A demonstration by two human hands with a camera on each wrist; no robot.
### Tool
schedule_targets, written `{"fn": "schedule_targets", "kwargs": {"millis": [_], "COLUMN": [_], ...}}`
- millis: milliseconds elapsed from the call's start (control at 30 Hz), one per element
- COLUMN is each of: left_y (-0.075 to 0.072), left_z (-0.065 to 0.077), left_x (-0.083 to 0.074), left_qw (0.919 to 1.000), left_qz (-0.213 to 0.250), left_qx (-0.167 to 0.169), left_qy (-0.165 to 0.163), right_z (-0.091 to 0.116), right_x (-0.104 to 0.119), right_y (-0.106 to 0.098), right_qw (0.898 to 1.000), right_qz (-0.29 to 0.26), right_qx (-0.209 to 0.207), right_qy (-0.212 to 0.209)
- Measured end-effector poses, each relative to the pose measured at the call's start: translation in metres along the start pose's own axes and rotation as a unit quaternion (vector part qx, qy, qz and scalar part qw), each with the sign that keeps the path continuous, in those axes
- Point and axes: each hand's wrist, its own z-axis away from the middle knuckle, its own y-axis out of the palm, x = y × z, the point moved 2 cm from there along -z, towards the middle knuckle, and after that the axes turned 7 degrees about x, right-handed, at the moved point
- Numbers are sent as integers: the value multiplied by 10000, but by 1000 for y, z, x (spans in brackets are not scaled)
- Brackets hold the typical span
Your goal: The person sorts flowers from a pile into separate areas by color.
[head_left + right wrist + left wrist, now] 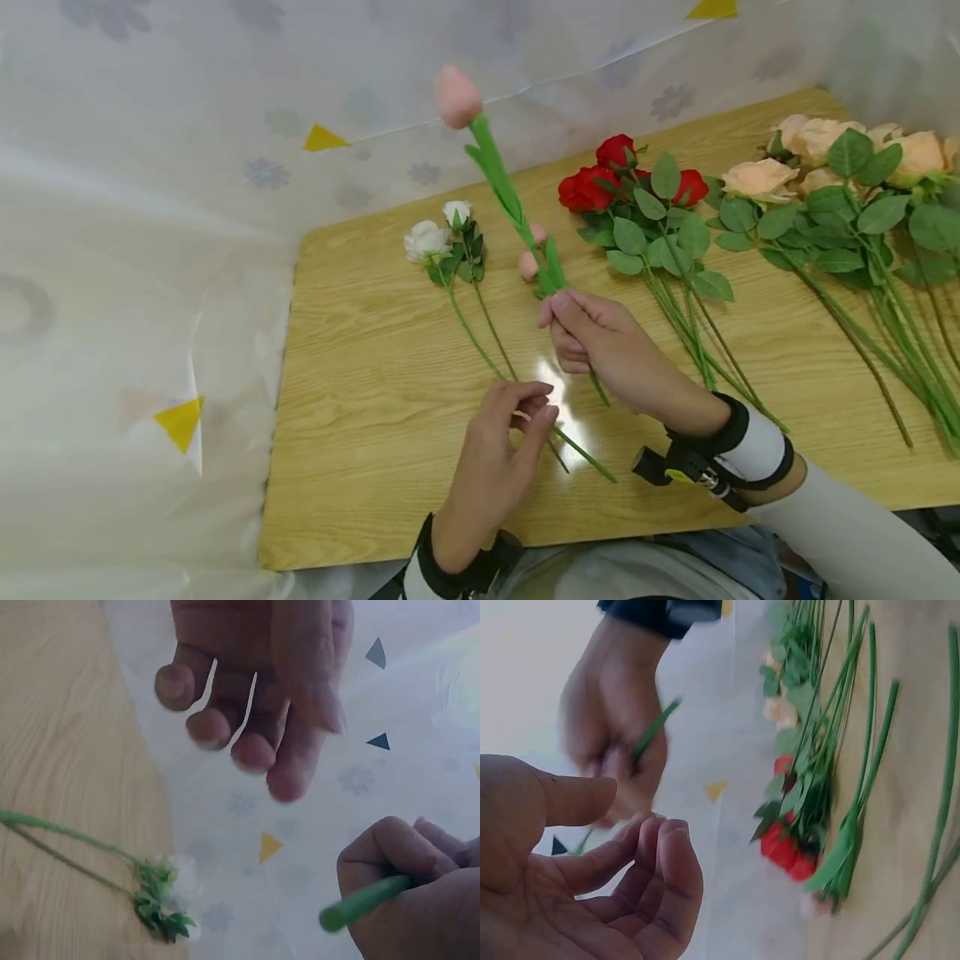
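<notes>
My right hand (611,346) grips the green stem of a pink tulip (459,98), raised over the table and tilted to the left. The cut end of its stem (364,904) pokes out of the fist in the right wrist view. My left hand (498,454) hovers lower and to the left, its fingers loosely curved with nothing between them; the left wrist view shows its palm (525,862) bare. Below the held flower, more pink tulips (528,266) lie on the table, partly hidden by the right hand. Two white roses (427,242) lie to the left, their stems passing beneath the left hand.
Red roses (588,190) with leafy stems lie right of the tulips. A bunch of peach roses (759,179) lies farther right. The wooden table (360,400) meets patterned sheeting (187,125) at its back and left edges.
</notes>
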Motion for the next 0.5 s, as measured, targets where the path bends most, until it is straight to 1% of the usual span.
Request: {"fn": "schedule_targets", "kwargs": {"millis": [67, 133, 167, 233, 267, 300, 367, 467, 500], "left_y": [-11, -26, -35, -51, -58, -65, -77, -86, -87], "left_z": [-4, -8, -11, -16, -19, -22, -28, -35, -37], "left_x": [3, 8, 9, 14, 16, 18, 24, 35, 39], "left_qw": [9996, 9978, 9961, 9911, 9878, 9836, 9748, 9602, 9549], "left_qz": [-178, -431, -595, -966, -1161, -1388, -1810, -2438, -2655], "left_qx": [-214, -496, -643, -909, -1026, -1143, -1288, -1340, -1314], "left_qy": [-4, -36, -68, -90, -122, -148, -199, -231, -226], "right_z": [2, 4, 5, 8, 9, 11, 12, 14, 14], "right_x": [-2, -8, -13, -25, -32, -39, -53, -69, -72], "right_y": [-10, -22, -27, -38, -42, -45, -49, -49, -48], "right_qw": [9994, 9961, 9930, 9819, 9751, 9658, 9451, 9159, 9042], "right_qz": [211, 586, 838, 1504, 1834, 2228, 2983, 3776, 4037], "right_qx": [-209, -416, -472, -505, -490, -463, -363, -352, -377], "right_qy": [192, 512, 681, 1030, 1145, 1246, 1282, 1318, 1342]}}
